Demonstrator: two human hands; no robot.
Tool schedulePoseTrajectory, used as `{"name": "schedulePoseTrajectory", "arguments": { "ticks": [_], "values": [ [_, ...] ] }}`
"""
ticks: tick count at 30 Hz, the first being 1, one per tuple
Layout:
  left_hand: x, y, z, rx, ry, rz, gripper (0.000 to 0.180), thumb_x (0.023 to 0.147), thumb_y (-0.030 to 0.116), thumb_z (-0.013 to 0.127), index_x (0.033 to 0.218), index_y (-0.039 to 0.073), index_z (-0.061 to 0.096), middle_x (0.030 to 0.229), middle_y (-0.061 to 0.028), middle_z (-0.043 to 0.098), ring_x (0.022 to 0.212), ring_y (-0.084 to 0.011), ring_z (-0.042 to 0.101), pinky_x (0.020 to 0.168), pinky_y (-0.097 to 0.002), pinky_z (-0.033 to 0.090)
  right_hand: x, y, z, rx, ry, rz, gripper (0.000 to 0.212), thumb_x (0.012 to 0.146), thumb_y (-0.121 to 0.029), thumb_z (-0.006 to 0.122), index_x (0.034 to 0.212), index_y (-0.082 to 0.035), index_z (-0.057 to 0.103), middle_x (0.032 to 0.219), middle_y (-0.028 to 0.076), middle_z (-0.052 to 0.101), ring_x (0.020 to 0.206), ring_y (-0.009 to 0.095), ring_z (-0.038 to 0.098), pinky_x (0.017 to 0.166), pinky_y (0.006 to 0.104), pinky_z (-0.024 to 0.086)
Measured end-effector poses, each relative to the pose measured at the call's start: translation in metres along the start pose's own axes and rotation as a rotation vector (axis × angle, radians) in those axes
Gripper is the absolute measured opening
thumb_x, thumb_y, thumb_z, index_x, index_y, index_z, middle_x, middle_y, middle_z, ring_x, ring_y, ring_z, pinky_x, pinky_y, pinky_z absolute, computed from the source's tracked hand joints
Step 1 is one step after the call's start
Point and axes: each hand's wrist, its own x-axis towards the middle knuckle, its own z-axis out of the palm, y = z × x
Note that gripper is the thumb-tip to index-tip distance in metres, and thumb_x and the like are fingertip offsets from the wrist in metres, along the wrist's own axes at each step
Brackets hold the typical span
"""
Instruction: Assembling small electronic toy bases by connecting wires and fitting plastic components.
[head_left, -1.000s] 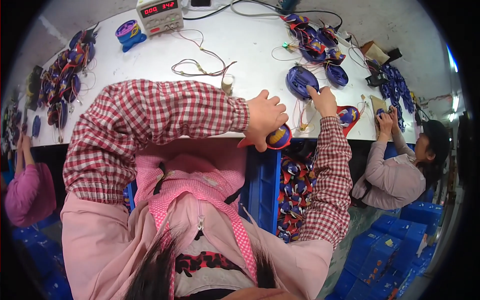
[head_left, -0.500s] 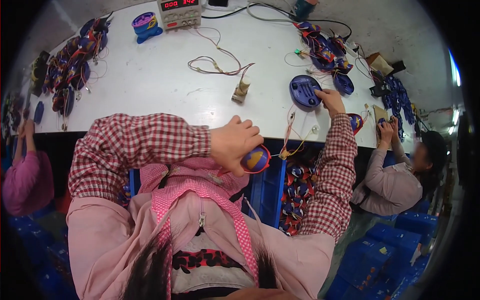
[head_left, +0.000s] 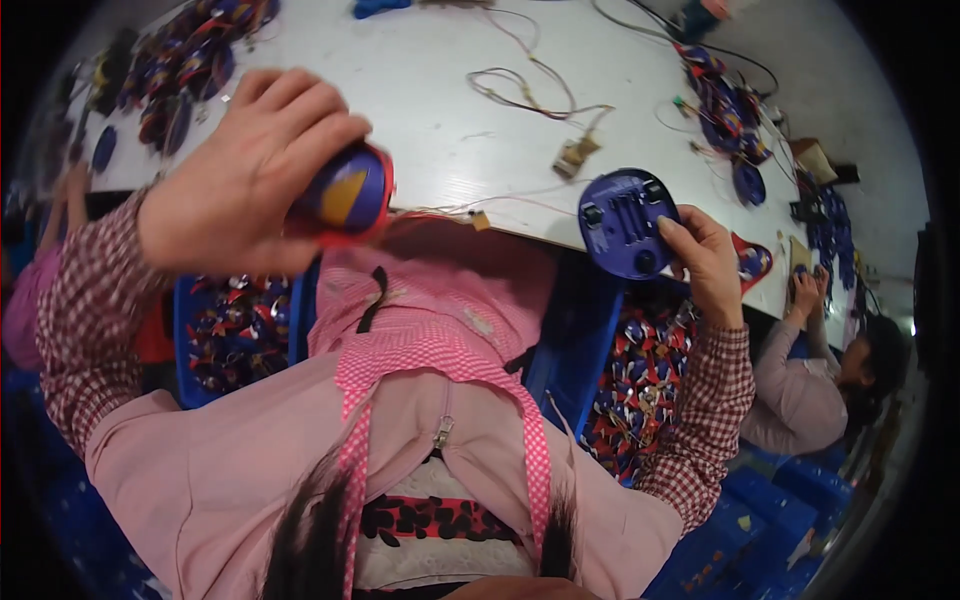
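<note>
My left hand (head_left: 235,175) is wrapped over a rounded purple plastic shell (head_left: 352,190) with a yellow patch and a red rim, above the table's front edge at the left. Thin wires trail rightward from the shell to a small tan piece (head_left: 481,220). With thumb and fingers my right hand (head_left: 708,258) grips a round purple plastic base (head_left: 622,222), its slotted inner face turned up. Another purple and red shell (head_left: 752,263) lies just right of that hand. A small tan cylindrical part (head_left: 577,155) rests on the table behind the base.
Piles of shells with wires lie on the table (head_left: 430,110) at the far left (head_left: 205,50) and far right (head_left: 725,110). Blue bins (head_left: 245,335) of shells stand below its front edge. Co-workers (head_left: 800,385) sit at both sides. A looped cable (head_left: 525,95) lies mid-table.
My left hand has moved left and up with the shell, drawing its wires out. My right hand has lifted the round base from the table and brought it nearer. The view has shifted.
</note>
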Motion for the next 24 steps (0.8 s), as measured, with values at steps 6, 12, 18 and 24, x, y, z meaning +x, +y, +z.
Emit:
{"name": "schedulePoseTrajectory", "arguments": {
  "ticks": [6,12,18,24],
  "values": [
    [-0.021,-0.077,0.044,0.431,-0.209,-0.217,0.067,0.052,0.015,0.076,0.113,0.004,0.049,0.112,-0.0109,0.049,0.118,-0.0265,0.04,0.104,-0.0484,0.023,0.044,0.009,0.082,0.006,-0.156,-0.267,0.022,0.086,-0.014,0.059,0.105,-0.002,0.061,0.076,0.002,0.058,0.063,0.01,0.052,0.057,0.0217,0.042],
    [-0.004,-0.13,0.089,0.603,-0.364,-0.22,0.062,0.057,0.011,0.074,0.113,0.007,0.049,0.116,-0.0071,0.046,0.127,-0.0239,0.031,0.11,-0.0531,0.012,0.105,-0.064,0.13,-1.035,-0.457,-0.702,0.029,0.079,-0.007,0.054,0.106,-0.008,0.064,0.085,0.009,0.056,0.086,0.024,0.051,0.073,0.0318,0.044],
    [0.018,-0.17,0.129,0.739,-0.267,-0.098,0.048,0.067,0.014,0.072,0.11,0.011,0.052,0.117,-0.0059,0.044,0.133,-0.0245,0.024,0.11,-0.055,0.012,0.156,-0.087,0.182,-1.468,-0.512,-0.629,0.035,0.074,-0.006,0.048,0.101,-0.013,0.068,0.092,0.011,0.057,0.097,0.03,0.046,0.082,0.0418,0.041],
    [0.021,-0.18,0.136,0.645,-0.193,-0.046,0.05,0.07,0.022,0.072,0.115,0.012,0.053,0.119,-0.0071,0.044,0.133,-0.0246,0.024,0.109,-0.0547,0.014,0.168,-0.065,0.181,-1.338,-0.424,-0.657,0.035,0.074,-0.006,0.052,0.105,-0.015,0.066,0.103,0.011,0.056,0.104,0.03,0.045,0.088,0.0429,0.039]
  ]
}}
